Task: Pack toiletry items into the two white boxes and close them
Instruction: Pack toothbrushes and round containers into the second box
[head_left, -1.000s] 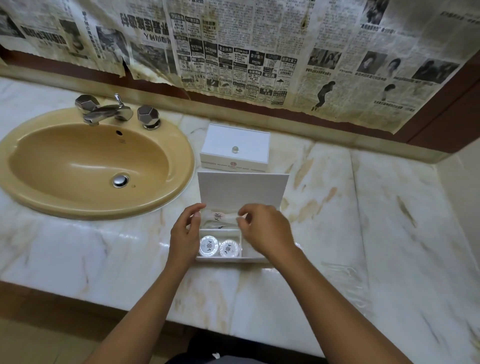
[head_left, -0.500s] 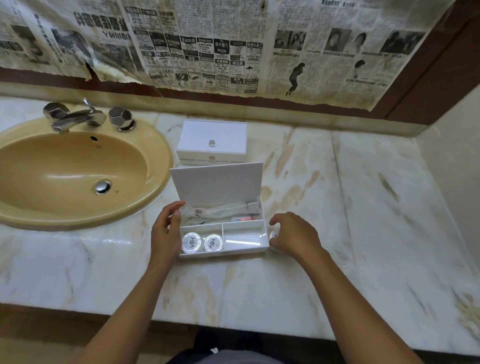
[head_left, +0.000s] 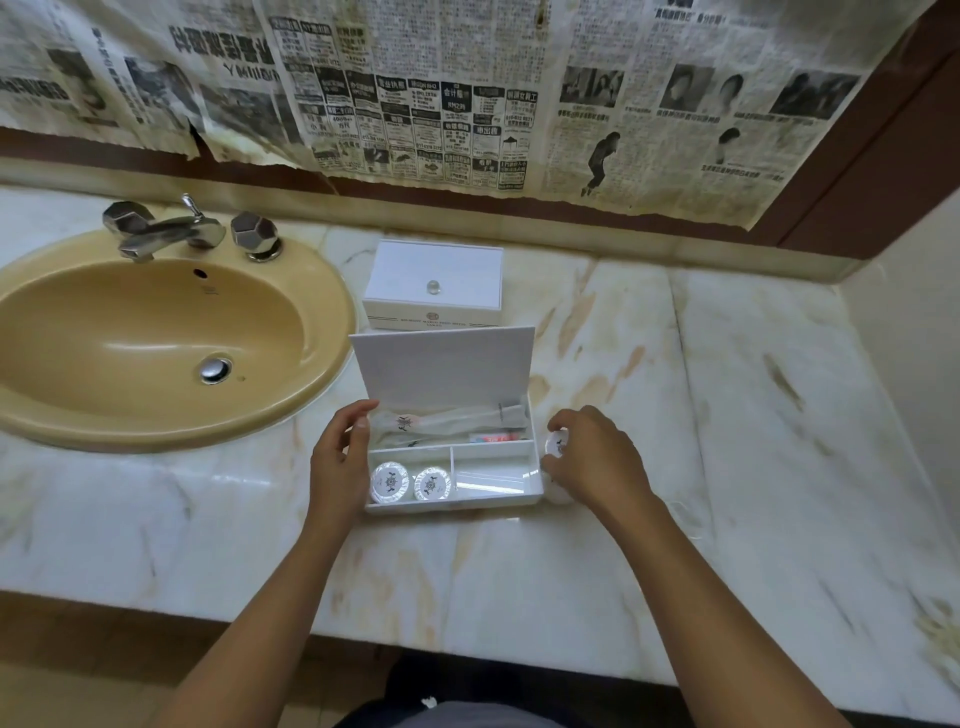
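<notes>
- The open white box (head_left: 453, 498) sits on the marble counter (head_left: 727, 467) directly before me, lid (head_left: 441, 366) raised upright at its 12 o'clock edge.
- Rear compartment: wrapped sachets (head_left: 447, 422) and a small tube with a red band (head_left: 496, 438).
- Front-left compartment: two round wrapped soaps (head_left: 410, 483) side by side. Front-right compartment: nothing visible.
- My left hand (head_left: 340, 457) holds the box's 9 o'clock wall, fingers curled.
- My right hand (head_left: 597, 460), at the box's 3 o'clock, grips a small round white item (head_left: 556, 446) against the outer wall.
- The closed white box (head_left: 436, 283), clear knob on top, stands at 12 o'clock behind the lid.
- The tan sink (head_left: 156, 343) with chrome tap (head_left: 166, 231) lies at 10 o'clock; newspaper (head_left: 467, 88) covers the wall.
</notes>
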